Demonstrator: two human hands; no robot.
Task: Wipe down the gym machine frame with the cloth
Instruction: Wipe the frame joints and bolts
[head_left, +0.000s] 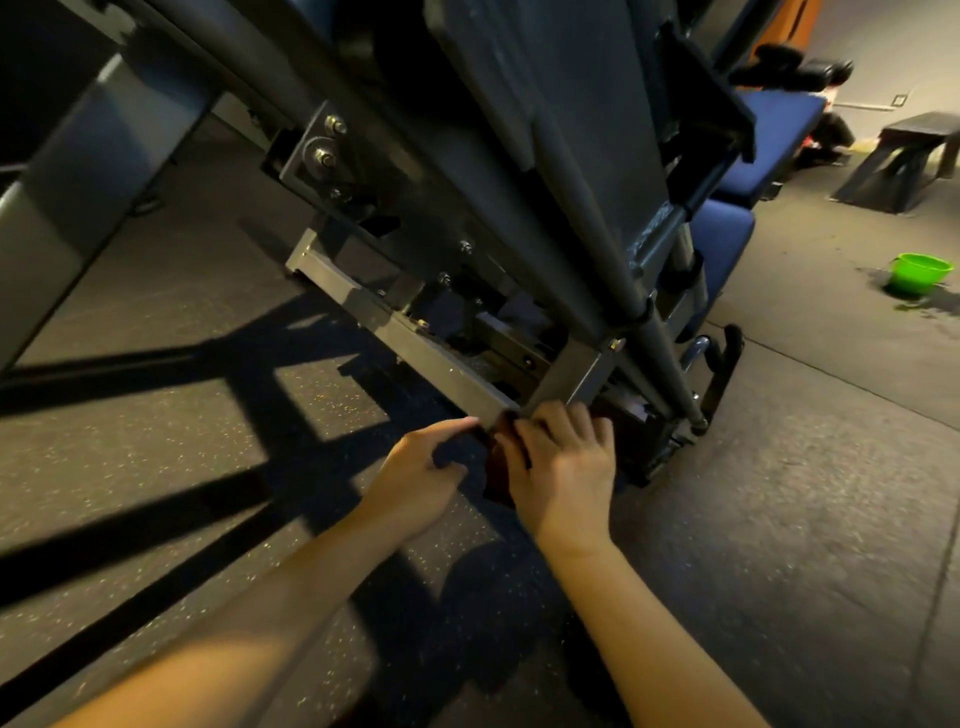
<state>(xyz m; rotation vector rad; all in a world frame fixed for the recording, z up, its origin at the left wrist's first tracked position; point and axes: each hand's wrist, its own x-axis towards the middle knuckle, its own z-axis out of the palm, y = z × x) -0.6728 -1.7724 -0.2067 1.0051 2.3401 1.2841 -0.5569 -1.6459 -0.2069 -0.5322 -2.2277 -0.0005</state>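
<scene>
Right hand (563, 467) clamps cloth (497, 475) on frame rail (415, 343) end; left hand (415, 475) grip unclear. Speckled rubber floor (156, 457), green bucket (917, 273) 2 o'clock.

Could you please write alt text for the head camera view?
The right hand grips a dark cloth against the end of a gym machine's grey frame bar, and the left hand touches the bar beside it. A green bucket stands on the floor behind.
</scene>
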